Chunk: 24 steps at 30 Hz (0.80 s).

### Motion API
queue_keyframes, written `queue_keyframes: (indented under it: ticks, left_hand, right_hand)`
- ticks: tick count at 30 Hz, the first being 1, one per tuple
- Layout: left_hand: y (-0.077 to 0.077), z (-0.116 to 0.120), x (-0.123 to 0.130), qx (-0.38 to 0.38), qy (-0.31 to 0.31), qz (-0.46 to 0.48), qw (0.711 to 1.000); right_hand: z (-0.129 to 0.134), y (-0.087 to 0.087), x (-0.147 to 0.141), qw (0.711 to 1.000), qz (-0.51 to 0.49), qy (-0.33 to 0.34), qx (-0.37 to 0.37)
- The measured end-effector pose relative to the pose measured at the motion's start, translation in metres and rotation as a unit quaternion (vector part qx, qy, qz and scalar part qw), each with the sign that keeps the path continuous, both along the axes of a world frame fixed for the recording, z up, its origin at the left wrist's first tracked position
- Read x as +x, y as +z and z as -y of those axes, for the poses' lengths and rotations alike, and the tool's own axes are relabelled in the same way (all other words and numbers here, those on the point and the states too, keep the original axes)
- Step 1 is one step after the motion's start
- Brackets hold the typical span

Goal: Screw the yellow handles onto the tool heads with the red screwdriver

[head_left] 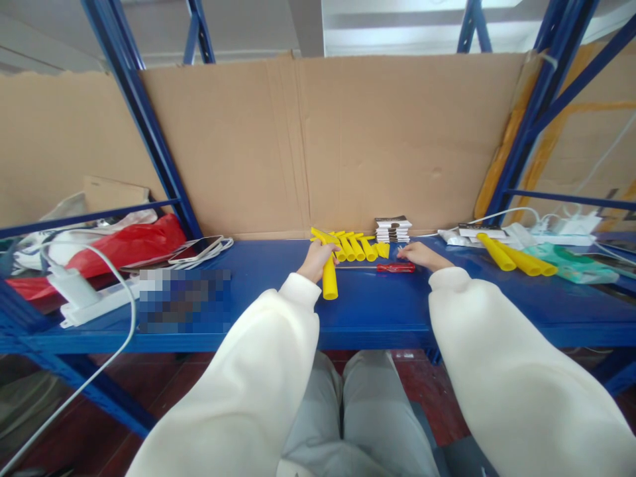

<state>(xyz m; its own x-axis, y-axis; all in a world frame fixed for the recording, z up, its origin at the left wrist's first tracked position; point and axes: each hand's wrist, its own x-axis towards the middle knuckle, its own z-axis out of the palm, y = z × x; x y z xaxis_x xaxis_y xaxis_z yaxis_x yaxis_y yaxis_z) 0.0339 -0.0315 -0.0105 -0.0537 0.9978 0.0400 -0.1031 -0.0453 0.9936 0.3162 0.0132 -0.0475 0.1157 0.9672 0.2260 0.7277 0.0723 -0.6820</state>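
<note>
My left hand (pixel 317 260) is closed around a yellow tube (pixel 330 285), whose wider end points toward me. Behind it, a row of similar yellow tubes (pixel 356 246) lies on the blue shelf top (pixel 278 291). My right hand (pixel 421 255) has its fingers pinched together just right of the row; a tiny pale bit shows at the fingertips, too small to name. In front of those fingers lies a screwdriver (pixel 396 267) with a red handle, its thin shaft pointing left. A stack of small black-and-white packets (pixel 392 230) stands behind, against the cardboard.
Cardboard (pixel 397 139) walls off the back between blue posts. At right are more yellow tubes (pixel 517 258), a teal plastic packet (pixel 571 264) and a white power strip (pixel 571 226). At left sit a red bag (pixel 134 248), another power strip (pixel 102 303) and a trailing white cable (pixel 130 324).
</note>
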Motion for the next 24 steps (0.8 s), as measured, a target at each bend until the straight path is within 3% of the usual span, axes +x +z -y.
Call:
queue_keyframes:
  ticks: [6, 13, 20, 24]
  left_hand:
    - [-0.001, 0.000, 0.000, 0.001, 0.007, 0.006, 1.000]
    - [0.003, 0.004, 0.001, -0.007, 0.002, 0.000, 1.000]
    - [0.000, 0.003, 0.002, 0.020, 0.040, -0.027, 0.999]
    - [-0.007, -0.004, 0.000, 0.039, 0.075, -0.026, 0.996]
  right_hand:
    - [-0.006, -0.001, 0.007, 0.997, 0.057, -0.025, 0.041]
    - [-0.009, -0.006, 0.004, 1.000, 0.014, -0.003, 0.021]
    - [-0.002, 0.005, 0.003, 0.996, 0.023, -0.042, 0.079]
    - [0.009, 0.013, -0.009, 0.995, 0.035, 0.027, 0.086]
